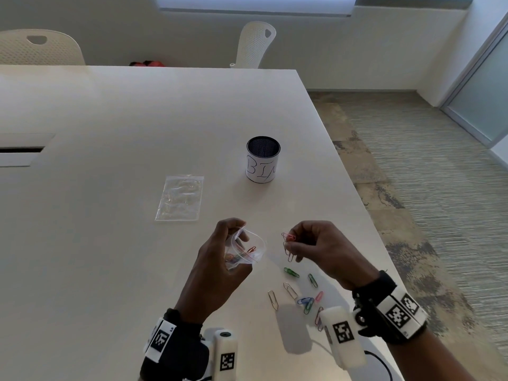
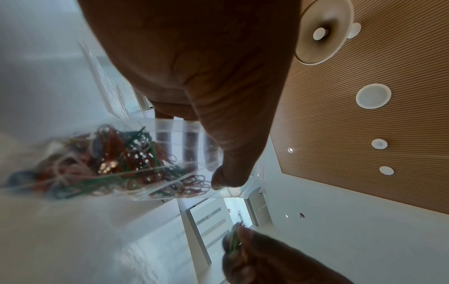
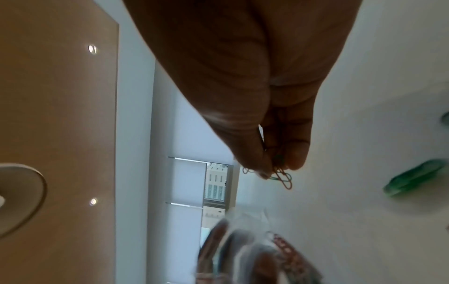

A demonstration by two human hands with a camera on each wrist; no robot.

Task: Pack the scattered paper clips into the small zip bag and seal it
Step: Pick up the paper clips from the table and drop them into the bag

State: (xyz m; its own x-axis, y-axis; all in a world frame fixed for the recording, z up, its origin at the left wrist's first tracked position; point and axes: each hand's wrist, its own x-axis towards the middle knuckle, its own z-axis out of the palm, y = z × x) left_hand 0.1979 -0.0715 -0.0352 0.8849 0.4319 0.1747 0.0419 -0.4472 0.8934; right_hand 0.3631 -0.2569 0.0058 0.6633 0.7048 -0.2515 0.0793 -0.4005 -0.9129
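Note:
My left hand (image 1: 225, 251) grips a small clear zip bag (image 1: 247, 250) above the table, its mouth held open toward the right. Several coloured paper clips fill the zip bag (image 2: 116, 163) in the left wrist view, with my thumb and fingers on its rim. My right hand (image 1: 316, 248) pinches a bunch of paper clips (image 1: 288, 247) just right of the bag's mouth; these pinched clips (image 3: 282, 175) hang from my fingertips. Several loose clips (image 1: 299, 292) in green, blue, pink and silver lie on the white table (image 1: 137, 119) below my right hand.
A second clear zip bag (image 1: 180, 198) lies flat on the table behind my left hand. A black mesh cup with a white label (image 1: 263, 159) stands farther back. The table's right edge runs close to my right wrist. White chairs (image 1: 255, 45) stand beyond the far edge.

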